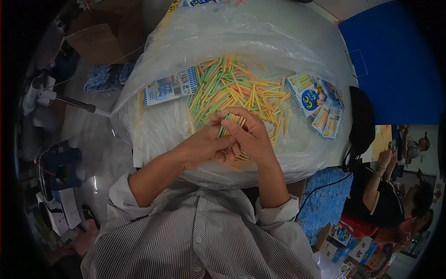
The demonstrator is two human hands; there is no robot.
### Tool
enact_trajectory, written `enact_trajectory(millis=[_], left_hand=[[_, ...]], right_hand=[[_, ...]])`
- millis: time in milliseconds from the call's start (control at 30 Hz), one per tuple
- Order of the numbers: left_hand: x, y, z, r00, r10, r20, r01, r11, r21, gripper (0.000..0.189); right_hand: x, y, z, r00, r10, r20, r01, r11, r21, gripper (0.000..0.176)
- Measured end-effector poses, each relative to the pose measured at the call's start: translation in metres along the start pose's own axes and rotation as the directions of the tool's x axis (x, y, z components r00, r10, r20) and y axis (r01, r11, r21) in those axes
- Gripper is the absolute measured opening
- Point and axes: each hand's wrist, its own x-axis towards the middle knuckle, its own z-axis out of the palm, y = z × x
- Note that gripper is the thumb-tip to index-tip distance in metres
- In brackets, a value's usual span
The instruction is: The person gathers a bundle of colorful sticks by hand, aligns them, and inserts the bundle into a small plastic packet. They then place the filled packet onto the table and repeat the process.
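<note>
A bundle of thin pastel candy sticks point(238, 120) is gripped between my two hands, in front of my chest. My left hand point(202, 148) closes round the bundle from the left and below, its fingertips partly hidden. From the right, my right hand point(253, 136) wraps over the same sticks, thumb laid across them. Just beyond my hands spreads a loose pile of green, yellow, orange and pink sticks point(234, 90) on a clear plastic sheet or bag point(160, 135). A blue-and-white printed packet point(169, 87) lies left of the pile. More printed packets point(315, 100) lie on the right.
A blue panel or board point(395, 60) stands at the upper right, near a black bag-like object point(361, 125). On the left are a cardboard box point(100, 42) and a blue stool point(60, 165). A person in dark clothing point(378, 200) works at the right, above printed boxes point(346, 244).
</note>
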Motion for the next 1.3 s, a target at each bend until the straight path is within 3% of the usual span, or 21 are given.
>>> enact_trajectory(millis=[67, 100, 167, 200, 267, 300, 367, 400, 467, 500, 567, 667, 800, 867, 900, 967, 1167, 1200, 1267, 1300], left_hand=[[0.005, -0.010, -0.006, 0.997, 0.059, -0.048, -0.059, 0.998, 0.010, 0.023], [0.003, -0.009, -0.004, 0.998, 0.059, -0.033, -0.058, 0.998, 0.011, 0.023], [-0.005, -0.006, -0.001, 0.995, 0.088, -0.040, -0.089, 0.996, -0.007, 0.023], [-0.006, -0.005, -0.004, 0.996, 0.084, -0.033, -0.084, 0.996, -0.008, 0.023], [-0.008, -0.003, -0.010, 0.979, 0.200, -0.047, -0.204, 0.975, -0.088, 0.022], [-0.007, -0.001, -0.010, 0.977, 0.206, -0.052, -0.210, 0.973, -0.096, 0.022], [-0.006, 0.003, -0.008, 0.965, 0.178, -0.192, -0.191, 0.980, -0.053, 0.022], [-0.004, 0.003, -0.007, 0.965, 0.182, -0.191, -0.195, 0.979, -0.052, 0.022], [0.000, 0.000, -0.004, 0.961, 0.186, -0.204, -0.205, 0.976, -0.077, 0.022], [0.001, -0.001, -0.004, 0.962, 0.186, -0.202, -0.205, 0.976, -0.078, 0.022], [0.002, -0.003, -0.004, 0.959, 0.175, -0.221, -0.198, 0.976, -0.088, 0.022], [0.000, -0.002, -0.008, 0.956, 0.195, -0.217, -0.218, 0.972, -0.087, 0.023], [0.002, -0.002, -0.007, 0.937, 0.234, -0.260, -0.270, 0.956, -0.112, 0.024], [0.004, 0.003, 0.000, 0.940, 0.231, -0.252, -0.267, 0.957, -0.118, 0.024], [0.008, 0.002, 0.003, 0.938, 0.236, -0.255, -0.273, 0.955, -0.119, 0.024], [0.018, -0.002, 0.007, 0.925, 0.266, -0.273, -0.322, 0.928, -0.186, 0.024], [0.022, 0.000, 0.018, 0.868, 0.261, -0.423, -0.382, 0.894, -0.233, 0.025], [0.021, 0.000, 0.018, 0.866, 0.262, -0.427, -0.384, 0.894, -0.231, 0.025], [0.018, 0.001, 0.017, 0.876, 0.265, -0.403, -0.389, 0.882, -0.266, 0.023], [0.016, 0.003, 0.017, 0.875, 0.267, -0.403, -0.391, 0.882, -0.265, 0.023]], right_hand=[[0.003, 0.003, 0.009, 0.979, -0.174, -0.108, 0.137, 0.948, -0.287, 0.021], [0.000, -0.001, 0.007, 0.977, -0.178, -0.120, 0.136, 0.945, -0.296, 0.021], [-0.007, -0.006, 0.003, 0.997, 0.019, -0.078, -0.035, 0.977, -0.212, 0.020], [-0.007, -0.005, -0.006, 0.996, 0.020, -0.086, -0.038, 0.977, -0.212, 0.020], [-0.002, -0.003, -0.032, 0.880, -0.352, -0.318, 0.126, 0.820, -0.559, 0.017], [-0.002, -0.008, -0.043, 0.885, -0.348, -0.310, 0.124, 0.817, -0.562, 0.017], [-0.002, -0.016, -0.058, 0.793, -0.503, -0.345, -0.103, 0.447, -0.888, 0.013], [0.000, -0.019, -0.057, 0.792, -0.505, -0.342, -0.101, 0.445, -0.890, 0.013], [0.003, -0.024, -0.051, 0.848, -0.486, -0.211, -0.112, 0.225, -0.968, 0.014], [0.005, -0.022, -0.051, 0.848, -0.485, -0.213, -0.114, 0.224, -0.968, 0.014], [0.011, -0.015, -0.056, 0.851, -0.396, -0.344, -0.282, 0.207, -0.937, 0.013], [0.010, -0.013, -0.062, 0.862, -0.422, -0.283, -0.243, 0.146, -0.959, 0.014], [0.001, -0.018, -0.060, 0.819, -0.515, -0.253, -0.169, 0.205, -0.964, 0.013], [-0.004, -0.019, -0.048, 0.783, -0.491, -0.381, -0.015, 0.598, -0.802, 0.011], [-0.006, -0.019, -0.042, 0.785, -0.493, -0.375, -0.011, 0.594, -0.804, 0.011], [-0.008, -0.018, -0.028, 0.843, -0.159, -0.513, -0.083, 0.905, -0.416, 0.011], [-0.007, -0.010, -0.005, 0.797, -0.170, -0.579, 0.072, 0.980, -0.188, 0.012], [-0.007, -0.008, -0.003, 0.799, -0.169, -0.577, 0.073, 0.980, -0.186, 0.012], [-0.006, -0.005, -0.002, 0.690, -0.414, -0.593, 0.215, 0.900, -0.379, 0.011], [-0.008, -0.008, 0.000, 0.690, -0.416, -0.592, 0.217, 0.900, -0.379, 0.011]])
